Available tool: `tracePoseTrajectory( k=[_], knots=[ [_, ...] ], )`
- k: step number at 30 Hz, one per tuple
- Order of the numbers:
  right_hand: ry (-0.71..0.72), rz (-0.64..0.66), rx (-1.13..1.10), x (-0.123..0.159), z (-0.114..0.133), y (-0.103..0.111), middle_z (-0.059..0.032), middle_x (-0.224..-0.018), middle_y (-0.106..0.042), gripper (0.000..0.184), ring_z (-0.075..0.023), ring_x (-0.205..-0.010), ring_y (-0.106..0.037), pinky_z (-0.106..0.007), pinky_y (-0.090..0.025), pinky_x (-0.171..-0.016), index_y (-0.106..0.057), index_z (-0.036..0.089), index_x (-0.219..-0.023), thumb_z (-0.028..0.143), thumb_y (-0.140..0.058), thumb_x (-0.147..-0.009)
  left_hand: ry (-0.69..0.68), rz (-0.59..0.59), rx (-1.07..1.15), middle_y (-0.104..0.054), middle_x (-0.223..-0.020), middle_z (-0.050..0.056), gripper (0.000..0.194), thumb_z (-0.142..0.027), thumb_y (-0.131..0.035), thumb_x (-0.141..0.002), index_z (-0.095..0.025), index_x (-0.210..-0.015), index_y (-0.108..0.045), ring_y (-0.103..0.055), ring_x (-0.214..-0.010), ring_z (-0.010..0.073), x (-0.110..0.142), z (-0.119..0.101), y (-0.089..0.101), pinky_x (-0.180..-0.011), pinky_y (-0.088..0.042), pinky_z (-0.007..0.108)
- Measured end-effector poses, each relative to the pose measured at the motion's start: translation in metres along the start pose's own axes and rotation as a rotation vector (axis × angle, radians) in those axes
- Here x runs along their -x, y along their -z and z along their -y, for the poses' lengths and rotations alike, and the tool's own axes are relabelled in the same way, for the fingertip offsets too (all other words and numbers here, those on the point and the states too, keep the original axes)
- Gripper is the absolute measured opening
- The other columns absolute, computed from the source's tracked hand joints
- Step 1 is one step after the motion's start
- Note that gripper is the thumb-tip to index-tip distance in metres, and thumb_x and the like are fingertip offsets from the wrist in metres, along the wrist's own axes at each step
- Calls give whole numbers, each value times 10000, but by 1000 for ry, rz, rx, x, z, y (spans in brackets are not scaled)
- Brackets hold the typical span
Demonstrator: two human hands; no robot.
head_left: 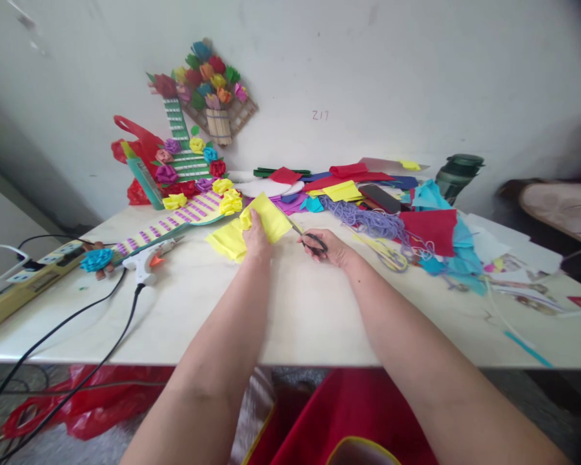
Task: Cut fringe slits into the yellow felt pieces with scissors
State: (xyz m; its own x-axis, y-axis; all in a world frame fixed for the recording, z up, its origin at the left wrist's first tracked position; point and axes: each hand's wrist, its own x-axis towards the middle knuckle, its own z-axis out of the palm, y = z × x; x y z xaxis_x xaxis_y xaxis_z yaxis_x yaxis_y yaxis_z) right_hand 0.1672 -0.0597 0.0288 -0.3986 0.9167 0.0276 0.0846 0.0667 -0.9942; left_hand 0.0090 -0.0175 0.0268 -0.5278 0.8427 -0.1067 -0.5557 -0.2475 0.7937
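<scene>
Over the middle of the table, my left hand (pixel 257 237) is closed on a piece of yellow crepe paper (pixel 274 223), which spreads out on both sides of the fingers. Scissors (pixel 314 243) with dark handles are gripped in my right hand (pixel 326 248), their blades pointing up and left at the paper's right edge. Whether the blades touch the paper I cannot tell. Left of the paper lies a guitar-shaped craft (pixel 186 216) with purple and white strips and yellow paper flowers (pixel 230 201) on it.
A white hot glue gun (pixel 142 261) with a black cord lies at left, near a power strip (pixel 33 278). Coloured paper, purple yarn (pixel 363 218) and a dark green bottle (pixel 459 177) fill the back and right. A green glue bottle (pixel 145 181) leans at back left.
</scene>
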Motion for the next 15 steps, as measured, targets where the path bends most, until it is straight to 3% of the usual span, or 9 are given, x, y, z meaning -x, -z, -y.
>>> tracePoseTrajectory(
  k=[15],
  knots=[
    [35, -38, -47, -6, -9, 2, 60, -470, -487, 254, -35, -335, -377, -164, -270, -322, -555, 134, -759, 366, -623, -682, 0, -17, -7, -587, -1126, 80, 471, -484, -589, -726, -209, -1102, -525, -603, -966, 185, 1, 1, 1, -727, -525, 256]
  ],
)
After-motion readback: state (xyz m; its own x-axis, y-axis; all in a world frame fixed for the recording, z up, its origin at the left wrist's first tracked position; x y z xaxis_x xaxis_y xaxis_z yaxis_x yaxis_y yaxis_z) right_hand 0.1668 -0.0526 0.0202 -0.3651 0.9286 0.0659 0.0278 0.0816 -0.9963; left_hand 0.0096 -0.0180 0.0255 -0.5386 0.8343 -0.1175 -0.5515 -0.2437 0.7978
